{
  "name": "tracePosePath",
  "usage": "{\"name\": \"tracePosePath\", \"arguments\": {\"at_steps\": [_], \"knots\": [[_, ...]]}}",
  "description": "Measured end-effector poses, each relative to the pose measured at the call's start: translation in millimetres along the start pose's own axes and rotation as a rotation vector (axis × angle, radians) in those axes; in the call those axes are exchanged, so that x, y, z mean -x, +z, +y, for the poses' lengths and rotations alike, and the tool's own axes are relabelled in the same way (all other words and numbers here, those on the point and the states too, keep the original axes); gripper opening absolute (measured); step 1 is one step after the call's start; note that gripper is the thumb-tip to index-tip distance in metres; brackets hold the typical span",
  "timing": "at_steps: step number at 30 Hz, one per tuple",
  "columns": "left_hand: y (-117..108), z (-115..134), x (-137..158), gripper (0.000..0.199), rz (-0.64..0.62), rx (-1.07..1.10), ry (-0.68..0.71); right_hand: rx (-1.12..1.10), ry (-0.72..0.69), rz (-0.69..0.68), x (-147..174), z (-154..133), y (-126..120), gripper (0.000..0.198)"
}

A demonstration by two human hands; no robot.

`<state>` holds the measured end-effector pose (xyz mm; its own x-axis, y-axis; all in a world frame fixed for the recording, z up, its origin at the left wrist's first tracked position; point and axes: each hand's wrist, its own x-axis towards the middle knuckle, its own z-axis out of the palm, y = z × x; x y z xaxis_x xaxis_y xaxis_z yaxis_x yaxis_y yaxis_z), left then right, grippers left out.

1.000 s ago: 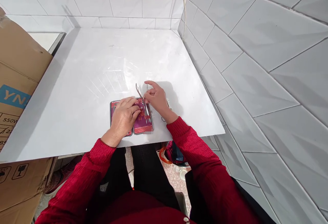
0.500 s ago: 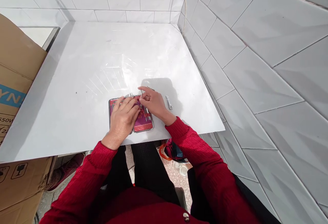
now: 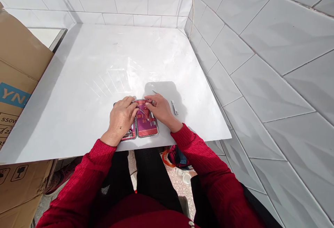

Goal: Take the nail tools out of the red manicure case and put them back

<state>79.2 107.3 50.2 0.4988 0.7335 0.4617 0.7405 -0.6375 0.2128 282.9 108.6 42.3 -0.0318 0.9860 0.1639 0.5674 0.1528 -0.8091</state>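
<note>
Head view, looking down on the work. A small hinged case with dark edges and a shiny red-and-purple lining (image 3: pixel 143 131) lies open like a book near the close edge of a white flat-topped table (image 3: pixel 91 54). The left hand (image 3: pixel 120 116) covers much of the left half, its fingers side by side and bent, the thumb near the forefinger. Just beside the thumb, a slender pointed silver metal piece (image 3: pixel 141 110) slants over the right half; whether the fingers are clamped on it cannot be told. The right hand (image 3: pixel 162 110) lies over the upper right corner of the case, thumb and forefinger curled in towards the lining; whether they pinch anything cannot be told. Slim silver metal tools (image 3: pixel 152 123) show in the right half, below a red strap (image 3: pixel 148 119).

Outside the case, a small silver metal nail clipper (image 3: pixel 174 107) lies to the right of the right hand, and a thin silver metal tip (image 3: pixel 154 91) shows beyond its knuckles.

As a judgement, work at the lining goes best with the left hand steadying the case flat, the right fingertips working close to the straps without stretching them, and skin kept off the sharp points.
</note>
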Motion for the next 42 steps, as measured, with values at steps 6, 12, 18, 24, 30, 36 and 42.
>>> {"name": "tracePosePath", "arguments": {"at_steps": [6, 12, 18, 24, 30, 36, 42], "knots": [[2.1, -2.0, -6.3, 0.031, -0.019, 0.024, -0.008, 0.075, -0.013, 0.030, 2.6, 0.5, -0.7, 0.019], [6.7, -4.8, -8.3, 0.030, 0.004, 0.042, -0.009, 0.134, -0.041, 0.098, 0.6, 4.9, -8.0, 0.023], [12.0, -8.3, -6.0, 0.032, 0.076, 0.077, -0.003, 0.276, 0.043, 0.247, -11.0, 15.4, -28.0, 0.012], [13.9, -7.3, -6.2, 0.032, 0.122, 0.126, 0.002, 0.445, 0.045, 0.177, -19.8, 12.7, -26.6, 0.011], [10.9, -4.2, -6.4, 0.032, 0.149, 0.121, 0.017, 0.575, 0.098, 0.114, -21.1, 5.4, -22.9, 0.014], [9.2, -13.5, -7.3, 0.028, 0.138, 0.144, 0.001, 0.460, 0.001, 0.141, -16.9, 9.0, -23.5, 0.015], [13.6, -22.8, -13.3, 0.028, 0.071, 0.173, 0.000, 0.090, -0.055, 0.089, -13.2, 6.7, -19.2, 0.007]]}}
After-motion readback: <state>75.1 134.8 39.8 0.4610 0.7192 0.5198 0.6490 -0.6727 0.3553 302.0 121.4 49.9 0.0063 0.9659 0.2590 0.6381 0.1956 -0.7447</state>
